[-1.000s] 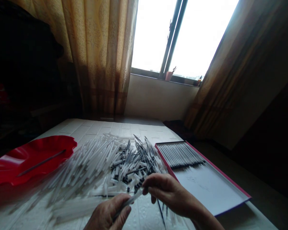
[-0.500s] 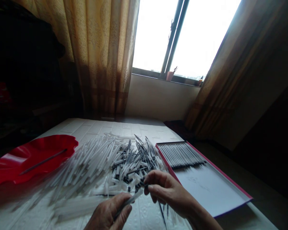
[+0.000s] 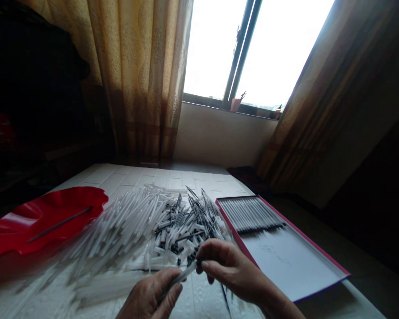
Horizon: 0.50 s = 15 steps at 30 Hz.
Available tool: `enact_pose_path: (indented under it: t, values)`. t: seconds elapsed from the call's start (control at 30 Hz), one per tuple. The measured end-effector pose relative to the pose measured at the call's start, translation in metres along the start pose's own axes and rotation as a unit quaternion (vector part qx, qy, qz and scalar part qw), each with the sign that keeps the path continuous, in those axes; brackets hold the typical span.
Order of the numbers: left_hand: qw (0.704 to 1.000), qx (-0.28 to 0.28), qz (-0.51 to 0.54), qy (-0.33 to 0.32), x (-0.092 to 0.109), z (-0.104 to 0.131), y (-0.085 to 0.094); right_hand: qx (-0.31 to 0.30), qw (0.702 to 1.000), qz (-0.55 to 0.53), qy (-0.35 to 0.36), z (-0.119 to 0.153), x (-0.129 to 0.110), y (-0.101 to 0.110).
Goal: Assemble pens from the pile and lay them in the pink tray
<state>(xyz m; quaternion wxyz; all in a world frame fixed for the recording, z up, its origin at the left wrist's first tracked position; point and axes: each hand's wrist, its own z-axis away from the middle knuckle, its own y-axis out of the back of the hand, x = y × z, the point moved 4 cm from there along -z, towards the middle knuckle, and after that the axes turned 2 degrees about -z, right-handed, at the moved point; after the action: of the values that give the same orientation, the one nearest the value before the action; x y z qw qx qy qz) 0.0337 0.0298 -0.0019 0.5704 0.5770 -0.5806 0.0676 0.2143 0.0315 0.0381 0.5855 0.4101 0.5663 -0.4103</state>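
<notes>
While the white counter [image 3: 119, 177] spans the scene, a red-rimmed box [image 3: 286, 266] w/ a row of pens sits on its right, a red dish [image 3: 63, 199] w/ 1 pen at left. Clear tubes [image 3: 129, 217] pile btwn, dark-and-clear parts [image 3: 182, 221] nearer the box. At near ctr, L hand [image 3: 151, 292] grips a pen barrel [image 3: 188, 271]; R hand [image 3: 226, 266] pinches a blk piece [image 3: 199, 262] at its far end.
</notes>
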Motion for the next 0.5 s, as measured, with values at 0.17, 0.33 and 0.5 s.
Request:
enact_pose_path:
  t: [0.17, 0.33, 0.5]
  values:
    - [1.0, -0.003, -0.007, -0.002, 0.0, -0.001, 0.0, 0.03, 0.978, 0.192, 0.074, 0.005, -0.007, 0.001]
    - [1.0, -0.009, -0.022, 0.008, -0.005, 0.001, -0.003, 0.046, 0.938, 0.318, 0.13, 0.006, -0.017, 0.0]
    - [0.999, -0.012, -0.032, 0.005, -0.008, 0.001, -0.005, 0.043, 0.916, 0.378, 0.129, 0.007, -0.015, 0.001]
